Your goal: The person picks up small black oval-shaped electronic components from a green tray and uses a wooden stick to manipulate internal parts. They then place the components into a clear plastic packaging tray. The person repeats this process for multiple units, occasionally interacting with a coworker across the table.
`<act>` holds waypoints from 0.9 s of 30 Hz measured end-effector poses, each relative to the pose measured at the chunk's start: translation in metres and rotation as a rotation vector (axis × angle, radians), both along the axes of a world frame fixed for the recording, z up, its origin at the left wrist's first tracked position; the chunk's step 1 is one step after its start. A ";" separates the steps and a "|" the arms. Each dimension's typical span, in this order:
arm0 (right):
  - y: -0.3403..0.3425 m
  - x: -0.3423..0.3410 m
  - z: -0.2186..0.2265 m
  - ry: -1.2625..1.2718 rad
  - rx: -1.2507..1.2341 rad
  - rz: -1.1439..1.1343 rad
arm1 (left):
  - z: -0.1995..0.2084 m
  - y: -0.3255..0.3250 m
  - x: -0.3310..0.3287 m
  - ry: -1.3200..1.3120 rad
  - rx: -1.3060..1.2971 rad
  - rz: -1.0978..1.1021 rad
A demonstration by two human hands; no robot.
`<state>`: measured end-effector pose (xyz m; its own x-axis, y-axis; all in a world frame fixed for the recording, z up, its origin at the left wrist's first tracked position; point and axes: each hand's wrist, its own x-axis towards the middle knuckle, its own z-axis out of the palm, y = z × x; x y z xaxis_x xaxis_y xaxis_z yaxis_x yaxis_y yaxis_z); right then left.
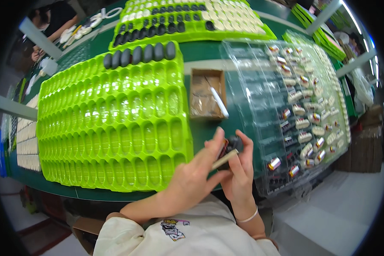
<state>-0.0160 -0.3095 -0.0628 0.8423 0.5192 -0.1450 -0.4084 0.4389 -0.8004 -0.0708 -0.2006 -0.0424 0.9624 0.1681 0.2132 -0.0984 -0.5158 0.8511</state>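
Observation:
Both hands meet over the near table edge, between the two trays. My right hand point(240, 173) grips a small black oval part point(233, 143) with a bit of orange on it. My left hand point(196, 175) presses against the same part and pinches a thin pale stick point(224, 159) across it. Left of the hands lies a bright green tray point(115, 128) of oval pockets; a row of black oval parts point(140, 54) fills its far edge. To the right, a clear plastic tray point(286, 111) holds several small components with copper windings.
A small brown cardboard box point(206, 93) with clear bags and a white stick sits between the trays. Another green tray point(187, 21) with black and white parts lies farther back. A person works at the far left corner point(51, 25). More green trays are stacked at right.

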 end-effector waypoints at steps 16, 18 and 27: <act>-0.029 0.015 -0.013 0.239 0.461 -0.095 | -0.007 0.086 0.120 0.094 0.847 0.066; -0.033 0.015 -0.014 0.251 0.468 -0.113 | -0.018 0.084 0.143 0.155 0.966 0.046; -0.041 0.009 -0.013 -0.044 0.267 -0.244 | -0.027 0.079 0.166 0.227 1.031 -0.079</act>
<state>-0.0065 -0.3507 -0.0757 0.9486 0.3165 0.0074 -0.2336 0.7155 -0.6584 0.0952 -0.1213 -0.0693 0.9979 -0.0565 0.0306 -0.0567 -0.9984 0.0079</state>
